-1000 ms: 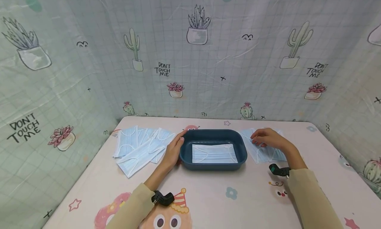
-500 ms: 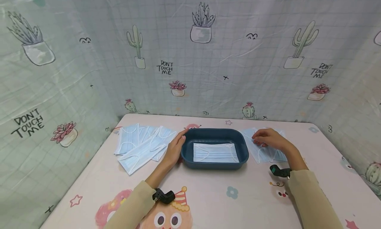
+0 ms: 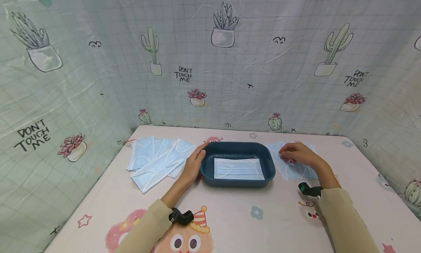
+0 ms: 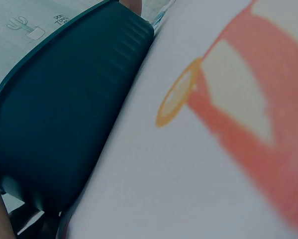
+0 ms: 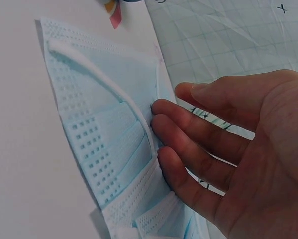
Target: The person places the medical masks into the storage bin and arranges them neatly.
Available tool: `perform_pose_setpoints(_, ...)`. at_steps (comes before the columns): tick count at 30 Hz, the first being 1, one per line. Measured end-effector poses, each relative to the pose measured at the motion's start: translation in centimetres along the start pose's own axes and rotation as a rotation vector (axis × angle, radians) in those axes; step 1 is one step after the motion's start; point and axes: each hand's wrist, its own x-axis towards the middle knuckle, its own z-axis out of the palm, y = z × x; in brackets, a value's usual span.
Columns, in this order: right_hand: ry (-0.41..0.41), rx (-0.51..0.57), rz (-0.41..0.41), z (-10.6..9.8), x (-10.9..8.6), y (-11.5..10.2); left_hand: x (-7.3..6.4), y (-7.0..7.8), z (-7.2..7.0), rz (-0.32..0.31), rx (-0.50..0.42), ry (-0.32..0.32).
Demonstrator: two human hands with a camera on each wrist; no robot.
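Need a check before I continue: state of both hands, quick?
Left hand: holding the blue tray by its left end.
Right hand: open, fingers loosely bent at the masks, gripping nothing.

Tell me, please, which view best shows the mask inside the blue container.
The head view: it looks down into the container, so the mask lies in plain sight. The left wrist view shows only the container's outer side, which hides it; the right wrist view shows other masks by the right hand, not it.
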Motion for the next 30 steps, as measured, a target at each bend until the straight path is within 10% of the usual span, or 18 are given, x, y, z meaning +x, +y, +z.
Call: perform_pose_setpoints(30, 0.035, -0.067, -0.002, 1.2, 0.3, -0.4, -0.2, -0.4, -0.2, 0.028, 0.034, 0.008)
